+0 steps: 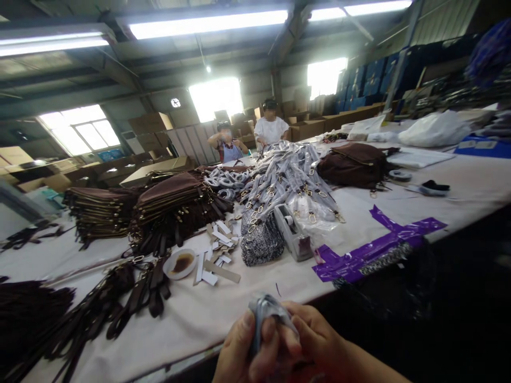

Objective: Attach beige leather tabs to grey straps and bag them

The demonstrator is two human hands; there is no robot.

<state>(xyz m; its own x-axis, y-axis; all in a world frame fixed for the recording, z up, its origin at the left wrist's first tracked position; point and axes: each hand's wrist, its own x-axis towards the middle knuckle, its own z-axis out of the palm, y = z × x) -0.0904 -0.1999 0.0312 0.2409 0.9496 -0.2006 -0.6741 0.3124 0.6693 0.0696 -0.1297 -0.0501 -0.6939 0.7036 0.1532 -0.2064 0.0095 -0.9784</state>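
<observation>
At the near edge of the table, my left hand (236,348) and my right hand (315,332) close together around a grey, folded strap-like bundle (261,307) that looks wrapped in clear film. Fingers of both hands overlap on it, and its lower part is hidden. Beyond my hands stands a grey tape dispenser (294,239), beside a black-and-white speckled cloth (261,244). Behind these is a large heap of film-wrapped grey straps (279,175) with gold clasps. Cut card strips (221,270) lie loose left of the speckled cloth.
Stacked brown bags (171,199) and dark straps (139,287) cover the left side. A white bowl (179,264) holds brown residue. Purple tape (371,250) fixes a dark plastic bag (391,287) to the table edge. Two people (271,127) are across the table. Another brown bag (355,162) lies right.
</observation>
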